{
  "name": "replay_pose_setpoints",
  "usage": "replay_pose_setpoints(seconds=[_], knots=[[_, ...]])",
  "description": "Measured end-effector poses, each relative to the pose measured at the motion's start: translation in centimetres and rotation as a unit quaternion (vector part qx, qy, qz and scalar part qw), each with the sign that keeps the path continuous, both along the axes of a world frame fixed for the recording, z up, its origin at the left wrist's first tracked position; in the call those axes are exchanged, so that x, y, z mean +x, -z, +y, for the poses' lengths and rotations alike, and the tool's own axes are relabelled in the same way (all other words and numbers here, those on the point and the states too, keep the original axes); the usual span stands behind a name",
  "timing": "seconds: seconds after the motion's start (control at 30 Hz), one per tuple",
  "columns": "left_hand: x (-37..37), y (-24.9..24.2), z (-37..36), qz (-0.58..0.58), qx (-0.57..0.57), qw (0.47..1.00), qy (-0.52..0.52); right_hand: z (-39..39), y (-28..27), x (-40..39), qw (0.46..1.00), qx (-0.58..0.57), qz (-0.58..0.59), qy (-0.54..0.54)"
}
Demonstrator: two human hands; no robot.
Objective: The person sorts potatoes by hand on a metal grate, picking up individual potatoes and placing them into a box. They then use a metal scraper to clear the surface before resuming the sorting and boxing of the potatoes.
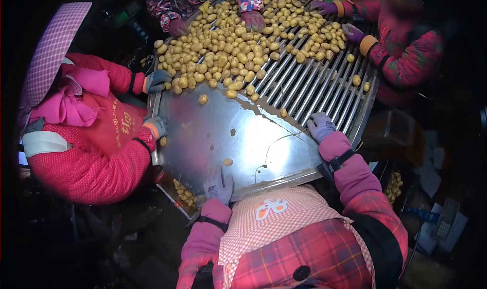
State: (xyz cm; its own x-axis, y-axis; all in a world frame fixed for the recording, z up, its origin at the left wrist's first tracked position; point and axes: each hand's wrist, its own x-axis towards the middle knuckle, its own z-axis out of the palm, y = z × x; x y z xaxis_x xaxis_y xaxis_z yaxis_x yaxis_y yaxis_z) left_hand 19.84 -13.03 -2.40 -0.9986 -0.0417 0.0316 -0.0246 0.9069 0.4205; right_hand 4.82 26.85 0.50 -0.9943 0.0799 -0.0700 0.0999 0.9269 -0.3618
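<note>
My left hand (218, 188), in a pale grey-purple glove, rests at the near edge of the metal plate (203, 131), fingers apart, holding nothing. Just beyond its fingertips lies a single potato (228, 162). At the right, my right hand (321, 126), in the same kind of glove, lies with spread fingers where the plate meets the metal rollers (324, 86); nothing shows in it. Between my hands a thin root or string (271, 144) trails over the plate. A large heap of potatoes (218, 55) covers the far part of the table.
A co-worker in red (91, 157) stands at the left, gloved hands at the table's edge. Another person's gloved hand (253, 21) touches the heap at the far side. A third person (406, 50) reaches in from the right. Potatoes (185, 192) also lie below the left edge.
</note>
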Motion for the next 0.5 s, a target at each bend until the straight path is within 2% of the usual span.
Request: replay_pose_setpoints(seconds=[0.07,0.17,0.37,0.43,0.47,0.5], knots=[[0.0,-0.1,0.0,-0.016,-0.001,1.000,-0.008,-0.7,-0.4,0.0,0.998,0.061,-0.027,-0.021],[-0.1,0.0,0.3,-0.027,-0.008,0.999,-0.019,-0.7,-1.1,-0.2,0.991,0.094,-0.069,-0.060],[0.0,-0.9,0.0,-0.074,0.006,0.997,-0.027,0.3,-2.1,-2.0,0.975,0.122,-0.149,-0.111],[-0.1,-0.6,0.2,-0.082,0.014,0.996,-0.041,0.5,-2.9,-3.1,0.961,0.115,-0.218,-0.128],[0.1,-0.3,0.2,-0.089,0.000,0.995,-0.048,0.7,-2.7,-3.7,0.959,0.121,-0.210,-0.143],[0.3,-0.3,0.2,-0.096,-0.016,0.994,-0.058,0.5,-3.6,-5.1,0.943,0.125,-0.263,-0.164]])
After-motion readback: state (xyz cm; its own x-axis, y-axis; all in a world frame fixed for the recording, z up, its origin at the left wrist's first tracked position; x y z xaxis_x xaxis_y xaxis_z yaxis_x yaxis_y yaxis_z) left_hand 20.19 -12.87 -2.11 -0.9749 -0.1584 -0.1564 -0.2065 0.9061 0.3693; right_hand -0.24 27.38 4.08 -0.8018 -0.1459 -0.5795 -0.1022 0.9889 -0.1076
